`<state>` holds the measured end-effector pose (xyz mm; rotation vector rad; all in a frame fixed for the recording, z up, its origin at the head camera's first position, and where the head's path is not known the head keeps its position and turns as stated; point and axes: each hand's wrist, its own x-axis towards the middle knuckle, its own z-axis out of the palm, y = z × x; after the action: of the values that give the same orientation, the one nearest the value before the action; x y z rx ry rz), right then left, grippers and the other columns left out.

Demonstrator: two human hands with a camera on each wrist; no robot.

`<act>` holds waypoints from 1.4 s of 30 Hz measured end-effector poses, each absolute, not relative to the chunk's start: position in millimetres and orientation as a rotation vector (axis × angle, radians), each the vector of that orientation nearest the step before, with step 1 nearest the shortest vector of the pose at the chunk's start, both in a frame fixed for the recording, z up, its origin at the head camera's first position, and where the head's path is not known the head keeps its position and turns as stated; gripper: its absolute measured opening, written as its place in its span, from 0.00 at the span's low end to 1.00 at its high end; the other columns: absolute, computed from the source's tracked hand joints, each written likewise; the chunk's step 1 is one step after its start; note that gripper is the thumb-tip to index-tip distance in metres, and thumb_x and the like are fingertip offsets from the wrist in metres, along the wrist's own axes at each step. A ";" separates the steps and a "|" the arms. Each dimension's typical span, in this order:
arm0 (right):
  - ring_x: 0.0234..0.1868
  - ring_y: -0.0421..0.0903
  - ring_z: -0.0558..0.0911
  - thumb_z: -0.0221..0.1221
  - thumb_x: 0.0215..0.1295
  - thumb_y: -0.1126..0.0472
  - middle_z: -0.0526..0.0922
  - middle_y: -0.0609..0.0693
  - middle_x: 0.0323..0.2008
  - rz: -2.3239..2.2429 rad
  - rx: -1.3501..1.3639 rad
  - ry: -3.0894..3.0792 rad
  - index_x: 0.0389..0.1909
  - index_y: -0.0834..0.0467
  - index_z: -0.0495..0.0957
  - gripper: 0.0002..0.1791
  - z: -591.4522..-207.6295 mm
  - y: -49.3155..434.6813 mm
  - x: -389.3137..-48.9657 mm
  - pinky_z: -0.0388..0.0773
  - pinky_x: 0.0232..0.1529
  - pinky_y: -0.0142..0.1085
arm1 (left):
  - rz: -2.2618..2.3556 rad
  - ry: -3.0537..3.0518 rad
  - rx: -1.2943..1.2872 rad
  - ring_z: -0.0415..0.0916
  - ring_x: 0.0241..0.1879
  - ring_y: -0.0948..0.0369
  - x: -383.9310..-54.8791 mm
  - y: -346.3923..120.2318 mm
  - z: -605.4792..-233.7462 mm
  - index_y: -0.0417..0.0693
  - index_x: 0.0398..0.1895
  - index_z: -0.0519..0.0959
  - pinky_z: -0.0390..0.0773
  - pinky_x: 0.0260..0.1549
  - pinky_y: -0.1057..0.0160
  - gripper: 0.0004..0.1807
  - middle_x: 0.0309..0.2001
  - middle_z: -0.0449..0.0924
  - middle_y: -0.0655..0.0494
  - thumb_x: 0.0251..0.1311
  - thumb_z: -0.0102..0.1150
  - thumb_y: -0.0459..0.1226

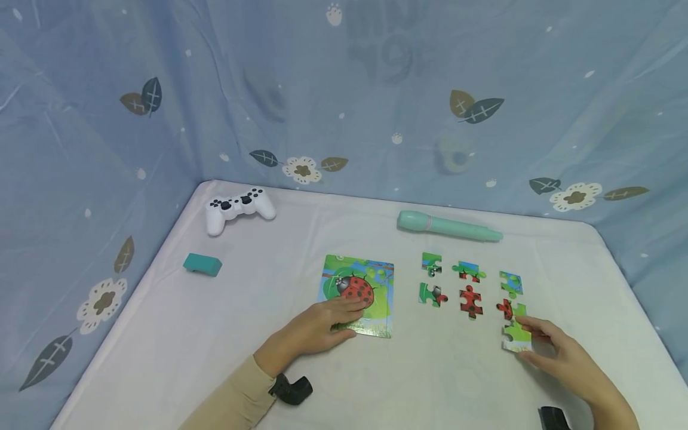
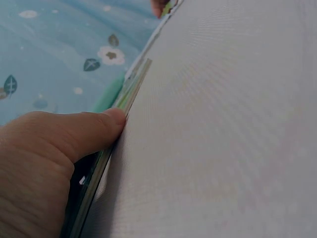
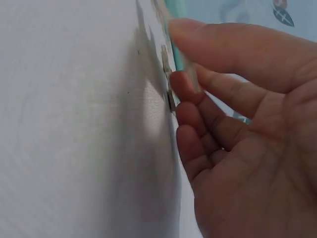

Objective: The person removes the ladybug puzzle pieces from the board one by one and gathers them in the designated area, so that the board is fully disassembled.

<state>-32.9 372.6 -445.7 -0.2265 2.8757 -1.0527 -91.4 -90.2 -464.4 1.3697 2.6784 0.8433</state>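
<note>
My left hand (image 1: 330, 322) rests on a square ladybug puzzle board (image 1: 380, 298), its fingers laid straight over the lower left part of the picture. In the left wrist view the thumb (image 2: 101, 130) lies against the board's edge. Over on the right, my right hand (image 1: 559, 352) pinches a green puzzle piece (image 1: 517, 338) with a pale lower edge between thumb and fingers. Just above that piece lies a red and green puzzle piece (image 1: 506, 308), partly overlapped by it in the head view. A blue and green puzzle piece (image 1: 512, 283) sits higher in the same column.
Between the board and my right hand lie several loose pieces, among them a red puzzle piece (image 1: 471, 301) and a green puzzle piece (image 1: 431, 263). Behind them is a mint-green microphone-shaped object (image 1: 448, 227). A white game controller (image 1: 239, 209) and a teal block (image 1: 202, 264) stand at left.
</note>
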 end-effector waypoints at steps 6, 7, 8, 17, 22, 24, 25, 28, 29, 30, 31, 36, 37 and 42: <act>0.46 0.14 0.60 0.69 0.51 0.64 0.64 0.21 0.47 -1.054 -0.229 2.862 0.59 0.66 0.69 0.33 -450.9 376.1 -29.8 0.57 0.40 0.11 | 0.865 2.683 1.396 0.66 0.66 0.58 -92.0 -89.4 -463.8 0.43 0.59 0.75 0.66 0.66 0.57 0.24 0.65 0.70 0.55 0.63 0.58 0.44; 0.46 0.14 0.59 0.69 0.50 0.65 0.66 0.25 0.47 -1.051 -0.245 2.872 0.58 0.66 0.70 0.33 -451.7 376.0 -29.7 0.56 0.41 0.10 | 0.865 2.683 1.391 0.66 0.66 0.58 -92.0 -89.5 -463.8 0.43 0.60 0.75 0.66 0.66 0.58 0.24 0.65 0.70 0.55 0.62 0.59 0.44; 0.46 0.15 0.59 0.70 0.49 0.66 0.68 0.30 0.47 -1.042 -0.261 2.882 0.57 0.66 0.70 0.33 -452.3 375.9 -29.8 0.55 0.42 0.09 | 0.860 2.685 1.387 0.66 0.66 0.58 -92.1 -89.5 -464.2 0.43 0.60 0.75 0.66 0.66 0.58 0.24 0.65 0.70 0.56 0.62 0.59 0.44; 0.45 0.16 0.57 0.69 0.48 0.67 0.71 0.57 0.48 -0.986 -0.268 2.887 0.58 0.67 0.69 0.34 -452.9 373.7 -29.8 0.50 0.41 0.09 | 0.853 2.681 1.371 0.66 0.66 0.59 -91.8 -89.3 -464.5 0.44 0.60 0.74 0.66 0.66 0.58 0.24 0.65 0.70 0.55 0.63 0.58 0.44; 0.44 0.18 0.63 0.70 0.49 0.66 0.71 0.35 0.46 -1.078 -0.273 2.889 0.60 0.68 0.65 0.37 -452.7 374.4 -28.1 0.54 0.43 0.10 | 0.858 2.676 1.345 0.66 0.65 0.59 -91.8 -89.5 -463.8 0.44 0.59 0.75 0.66 0.66 0.59 0.24 0.64 0.71 0.56 0.62 0.59 0.44; 0.44 0.17 0.64 0.69 0.50 0.66 0.69 0.26 0.45 -1.112 -0.271 2.889 0.60 0.68 0.64 0.37 -452.5 375.2 -27.3 0.56 0.43 0.10 | 0.869 2.674 1.340 0.67 0.65 0.60 -91.6 -89.8 -464.0 0.44 0.59 0.76 0.66 0.66 0.59 0.24 0.64 0.71 0.56 0.61 0.60 0.44; 0.45 0.18 0.65 0.69 0.50 0.66 0.69 0.24 0.45 -1.124 -0.274 2.892 0.60 0.68 0.64 0.36 -452.5 375.5 -27.2 0.57 0.43 0.11 | 0.877 2.674 1.339 0.67 0.65 0.60 -91.4 -90.1 -464.3 0.44 0.59 0.76 0.66 0.66 0.59 0.24 0.64 0.71 0.56 0.61 0.60 0.44; 0.46 0.17 0.64 0.68 0.52 0.65 0.67 0.21 0.46 -1.140 -0.255 2.897 0.60 0.68 0.64 0.35 -452.5 375.4 -26.6 0.59 0.42 0.11 | 0.889 2.673 1.354 0.67 0.65 0.59 -90.9 -91.0 -465.8 0.44 0.58 0.76 0.66 0.66 0.58 0.23 0.64 0.71 0.56 0.61 0.60 0.44; 0.46 0.16 0.63 0.68 0.53 0.64 0.66 0.20 0.46 -1.139 -0.233 2.898 0.60 0.68 0.64 0.35 -452.7 374.7 -26.6 0.58 0.42 0.11 | 0.894 2.673 1.362 0.67 0.65 0.59 -90.7 -91.6 -466.3 0.44 0.58 0.76 0.66 0.66 0.58 0.23 0.64 0.71 0.55 0.61 0.60 0.44; 0.47 0.15 0.62 0.67 0.54 0.64 0.65 0.19 0.47 -1.151 -0.220 2.896 0.60 0.68 0.64 0.34 -452.6 374.1 -26.4 0.57 0.42 0.11 | 0.895 2.672 1.369 0.67 0.65 0.58 -90.6 -92.2 -467.0 0.44 0.58 0.76 0.67 0.66 0.58 0.23 0.64 0.71 0.55 0.61 0.60 0.44; 0.48 0.15 0.61 0.67 0.54 0.64 0.65 0.18 0.48 -1.165 -0.212 2.895 0.60 0.68 0.64 0.34 -452.5 373.4 -26.3 0.57 0.43 0.11 | 0.898 2.672 1.374 0.67 0.65 0.58 -90.5 -92.7 -467.4 0.44 0.58 0.76 0.67 0.65 0.57 0.23 0.64 0.71 0.54 0.62 0.60 0.44; 0.54 0.17 0.62 0.66 0.53 0.71 0.66 0.22 0.53 -1.317 -0.325 2.885 0.59 0.70 0.64 0.33 -448.8 365.7 -27.0 0.56 0.48 0.11 | 0.922 2.661 1.384 0.66 0.66 0.58 -91.0 -93.4 -468.7 0.44 0.58 0.76 0.66 0.66 0.57 0.23 0.64 0.70 0.55 0.61 0.60 0.44; 0.55 0.17 0.62 0.65 0.53 0.72 0.67 0.23 0.54 -1.336 -0.354 2.876 0.60 0.70 0.64 0.33 -447.1 362.5 -28.1 0.57 0.49 0.11 | 0.931 2.662 1.383 0.66 0.65 0.58 -90.9 -93.3 -468.6 0.44 0.58 0.77 0.66 0.66 0.57 0.23 0.64 0.71 0.55 0.61 0.60 0.44; 0.56 0.18 0.64 0.64 0.57 0.68 0.71 0.33 0.57 -1.325 -0.426 2.807 0.63 0.64 0.65 0.32 -436.9 334.4 -38.9 0.59 0.51 0.10 | 0.982 2.674 1.380 0.66 0.66 0.56 -91.6 -92.9 -469.1 0.43 0.58 0.76 0.65 0.66 0.56 0.25 0.64 0.71 0.53 0.59 0.62 0.44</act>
<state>-38.9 334.4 -436.9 -0.4260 2.8065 -1.3255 -91.6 -92.9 -469.1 1.3802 2.6744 0.9823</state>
